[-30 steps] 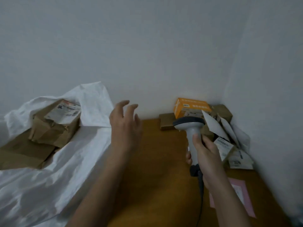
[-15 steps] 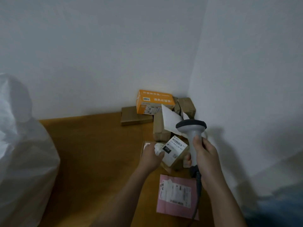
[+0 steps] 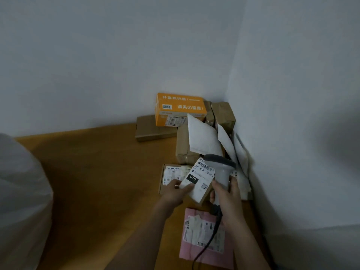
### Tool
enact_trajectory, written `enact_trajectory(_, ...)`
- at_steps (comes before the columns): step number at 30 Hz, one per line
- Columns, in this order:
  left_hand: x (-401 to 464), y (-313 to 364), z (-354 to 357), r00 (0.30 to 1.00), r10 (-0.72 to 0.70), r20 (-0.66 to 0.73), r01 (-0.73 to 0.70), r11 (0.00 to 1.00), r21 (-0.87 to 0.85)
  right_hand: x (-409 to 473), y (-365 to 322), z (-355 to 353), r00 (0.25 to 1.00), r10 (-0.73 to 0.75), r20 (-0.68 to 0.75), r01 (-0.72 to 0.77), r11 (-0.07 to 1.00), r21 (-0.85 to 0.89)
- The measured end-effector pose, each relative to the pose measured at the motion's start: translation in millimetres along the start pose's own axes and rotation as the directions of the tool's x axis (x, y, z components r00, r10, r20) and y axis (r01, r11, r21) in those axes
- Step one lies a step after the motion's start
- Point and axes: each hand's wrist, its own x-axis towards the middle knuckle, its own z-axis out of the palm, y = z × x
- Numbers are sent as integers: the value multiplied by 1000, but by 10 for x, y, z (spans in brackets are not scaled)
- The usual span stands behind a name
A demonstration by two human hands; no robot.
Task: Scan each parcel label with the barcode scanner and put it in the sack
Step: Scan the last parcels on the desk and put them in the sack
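Note:
My left hand [image 3: 174, 190] grips a small parcel [image 3: 198, 181] with a white label marked 010, tilted up off the wooden table [image 3: 101, 172]. My right hand [image 3: 227, 195] holds the grey barcode scanner [image 3: 221, 167] by its handle, its head right beside the parcel's label. The scanner's black cable hangs down over a pink mailer [image 3: 204, 238] lying flat near me. The white sack [image 3: 21, 201] bulges at the left edge, only partly in view.
A heap of parcels fills the corner: an orange box [image 3: 180, 109], a flat brown box [image 3: 153, 131], a taped brown box [image 3: 183, 147], white mailers [image 3: 203, 139], a flat labelled box [image 3: 171, 175] under my hand. Walls close in behind and on the right.
The view swung right from the sack to the corner heap. My left hand reached over, took the 010 parcel and lifted it against the scanner head.

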Motion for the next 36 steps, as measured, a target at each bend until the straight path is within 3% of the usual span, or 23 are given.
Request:
enact_trajectory(5,8,-43,27,991,-84,109,101,982,-161,67,24,154,1000,-3,-10,3,1000,-25)
enact_trajectory(12,-214,-153,-60,957,-65,281,183,890,-417,-141,41,233,1000,-21,18,22,1000,-16)
enact_trajectory(18,-484,-253,-379,978,39,207,67,875,-480,-403,-8,404,991,-76,108,77,997,-9)
enact_trajectory(24,-770,-124,-869,988,156,-16,-137,813,-566,-722,-152,672,960,-216,178,243,958,-152)
enact_trajectory(28,-977,-71,-1054,971,237,-28,-208,778,-593,-930,-196,852,940,-273,205,308,938,-160)
enact_trajectory(32,-1165,-149,-1202,951,296,84,-184,765,-617,-1104,-256,988,929,-304,209,345,918,-195)
enact_trajectory(36,-1226,-137,-1360,948,310,-77,-298,774,-558,-1263,-377,1029,903,-357,238,413,875,-252)
